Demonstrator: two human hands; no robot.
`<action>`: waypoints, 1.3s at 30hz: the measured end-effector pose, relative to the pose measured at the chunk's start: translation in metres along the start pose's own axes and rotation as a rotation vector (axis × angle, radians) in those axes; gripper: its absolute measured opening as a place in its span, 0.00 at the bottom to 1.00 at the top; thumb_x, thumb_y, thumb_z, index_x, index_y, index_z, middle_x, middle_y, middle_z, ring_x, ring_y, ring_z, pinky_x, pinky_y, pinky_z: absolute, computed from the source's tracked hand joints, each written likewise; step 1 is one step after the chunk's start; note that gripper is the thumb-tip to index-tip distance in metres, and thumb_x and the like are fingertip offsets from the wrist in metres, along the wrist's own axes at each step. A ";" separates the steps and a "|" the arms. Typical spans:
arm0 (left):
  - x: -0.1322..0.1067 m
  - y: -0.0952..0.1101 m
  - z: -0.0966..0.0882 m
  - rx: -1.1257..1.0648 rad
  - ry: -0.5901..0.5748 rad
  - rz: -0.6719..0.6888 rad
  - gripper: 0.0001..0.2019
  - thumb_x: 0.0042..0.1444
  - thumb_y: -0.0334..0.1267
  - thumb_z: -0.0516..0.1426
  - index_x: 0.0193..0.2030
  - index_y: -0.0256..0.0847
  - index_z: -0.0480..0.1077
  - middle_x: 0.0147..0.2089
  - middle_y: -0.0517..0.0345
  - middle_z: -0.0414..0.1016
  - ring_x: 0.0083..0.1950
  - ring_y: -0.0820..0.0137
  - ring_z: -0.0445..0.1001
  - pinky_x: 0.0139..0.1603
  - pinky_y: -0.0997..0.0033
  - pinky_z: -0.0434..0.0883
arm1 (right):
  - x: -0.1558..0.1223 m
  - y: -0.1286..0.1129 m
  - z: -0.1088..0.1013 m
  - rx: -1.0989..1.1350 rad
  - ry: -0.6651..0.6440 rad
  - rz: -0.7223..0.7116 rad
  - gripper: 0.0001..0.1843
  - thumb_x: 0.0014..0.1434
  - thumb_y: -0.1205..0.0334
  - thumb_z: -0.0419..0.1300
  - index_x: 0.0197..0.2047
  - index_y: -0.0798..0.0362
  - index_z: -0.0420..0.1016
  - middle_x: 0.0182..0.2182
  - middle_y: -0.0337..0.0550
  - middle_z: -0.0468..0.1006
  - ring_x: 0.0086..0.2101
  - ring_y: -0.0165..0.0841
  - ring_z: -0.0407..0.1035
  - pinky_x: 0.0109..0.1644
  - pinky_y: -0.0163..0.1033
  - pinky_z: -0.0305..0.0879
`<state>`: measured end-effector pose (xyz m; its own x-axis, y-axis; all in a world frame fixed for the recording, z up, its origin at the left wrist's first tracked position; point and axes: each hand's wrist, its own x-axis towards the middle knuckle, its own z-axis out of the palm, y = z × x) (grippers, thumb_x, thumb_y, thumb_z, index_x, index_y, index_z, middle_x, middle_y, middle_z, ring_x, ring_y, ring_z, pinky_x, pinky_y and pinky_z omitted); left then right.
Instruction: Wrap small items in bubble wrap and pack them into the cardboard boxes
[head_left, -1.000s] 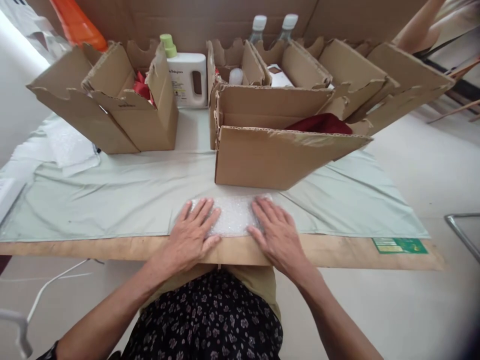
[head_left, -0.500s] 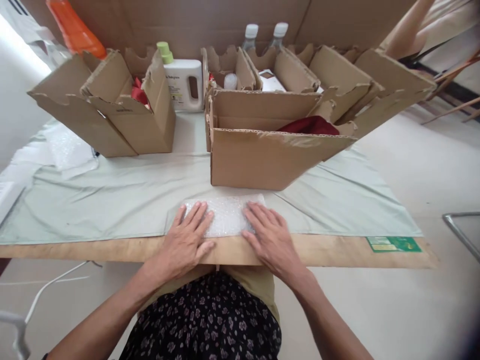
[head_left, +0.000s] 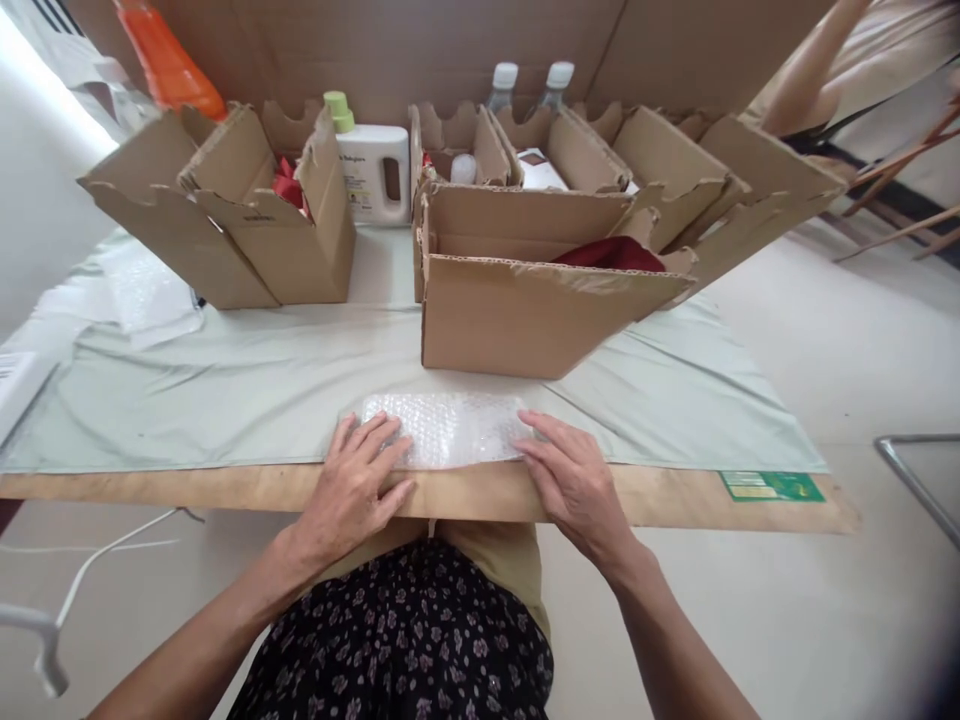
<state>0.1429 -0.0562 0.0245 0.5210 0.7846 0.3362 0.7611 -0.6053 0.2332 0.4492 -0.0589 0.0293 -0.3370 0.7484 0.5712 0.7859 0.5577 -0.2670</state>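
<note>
A folded piece of bubble wrap [head_left: 454,430] lies flat on the pale green cloth at the table's front edge. My left hand [head_left: 360,485] rests with spread fingers over its left end, thumb apart on the wooden edge. At the other end, my right hand [head_left: 574,480] touches the wrap's right edge with extended fingertips, its palm partly raised. Just behind the wrap stands a cut cardboard box [head_left: 525,318] holding dark red cloth [head_left: 615,254].
More cardboard boxes [head_left: 311,255] stand along the back, with a white jug [head_left: 375,170], two white-capped bottles [head_left: 555,85] and an orange bottle [head_left: 172,65]. Other bubble wrap [head_left: 150,290] lies at left. A green card [head_left: 772,487] is at the front right. Another person's arm [head_left: 802,80] shows top right.
My right hand has slid right, from lying on the bubble wrap to its right edge. My left hand has shifted slightly left, and more of the wrap shows between them.
</note>
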 end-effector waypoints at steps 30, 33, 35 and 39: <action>-0.028 0.008 -0.006 -0.397 0.214 -0.260 0.20 0.68 0.31 0.58 0.66 0.42 0.68 0.47 0.53 0.81 0.47 0.65 0.78 0.50 0.62 0.78 | 0.007 -0.097 0.039 0.361 -0.162 0.222 0.24 0.71 0.61 0.60 0.68 0.48 0.67 0.44 0.46 0.83 0.40 0.38 0.77 0.46 0.46 0.76; -0.024 0.007 -0.004 -0.294 0.253 -0.270 0.21 0.68 0.32 0.58 0.67 0.41 0.67 0.43 0.54 0.80 0.43 0.64 0.77 0.47 0.62 0.76 | 0.005 -0.101 0.050 0.291 -0.056 0.275 0.24 0.70 0.63 0.60 0.67 0.48 0.67 0.39 0.44 0.81 0.37 0.37 0.75 0.44 0.45 0.75; -0.021 0.007 -0.003 -0.258 0.250 -0.267 0.22 0.69 0.33 0.58 0.68 0.41 0.65 0.41 0.55 0.79 0.41 0.64 0.76 0.45 0.62 0.75 | 0.005 -0.105 0.055 0.225 -0.007 0.261 0.24 0.70 0.65 0.59 0.68 0.48 0.67 0.41 0.45 0.81 0.38 0.38 0.75 0.47 0.47 0.74; -0.013 0.005 -0.002 -0.272 0.251 -0.239 0.24 0.69 0.35 0.58 0.71 0.42 0.63 0.40 0.56 0.78 0.40 0.65 0.74 0.45 0.62 0.73 | 0.002 -0.108 0.060 0.119 0.020 0.276 0.25 0.68 0.66 0.60 0.67 0.47 0.69 0.44 0.48 0.80 0.43 0.42 0.75 0.51 0.51 0.71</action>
<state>0.1395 -0.0696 0.0230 0.2071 0.8701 0.4473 0.7016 -0.4507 0.5519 0.3329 -0.0964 0.0130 -0.1082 0.8708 0.4796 0.7798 0.3735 -0.5023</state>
